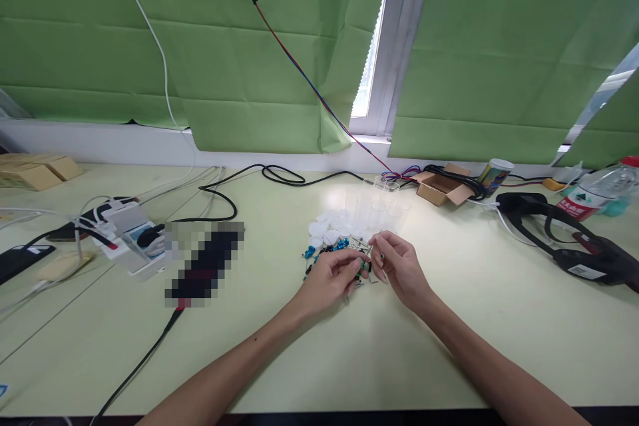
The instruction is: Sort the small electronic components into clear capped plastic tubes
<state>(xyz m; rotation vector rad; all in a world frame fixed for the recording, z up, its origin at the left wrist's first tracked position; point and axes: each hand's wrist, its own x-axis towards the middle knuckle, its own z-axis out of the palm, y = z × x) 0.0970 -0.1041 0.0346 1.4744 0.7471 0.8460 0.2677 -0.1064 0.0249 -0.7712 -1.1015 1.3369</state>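
My left hand is closed over the front of a small pile, with its thumb and fingertips pinched on small green parts with thin wire leads. Close beside it, my right hand has thumb and forefinger pressed together at a thin lead; exactly what it grips is too small to make out. Blue parts with leads lie loose just behind my left hand. Several round white lids sit beyond them. Clear plastic containers stand behind the lids, hard to see against the pale table.
A power strip with cables and a pixelated dark object are on the left. Along the back lie a black cable and an open cardboard box. A black headset and a bottle are at right.
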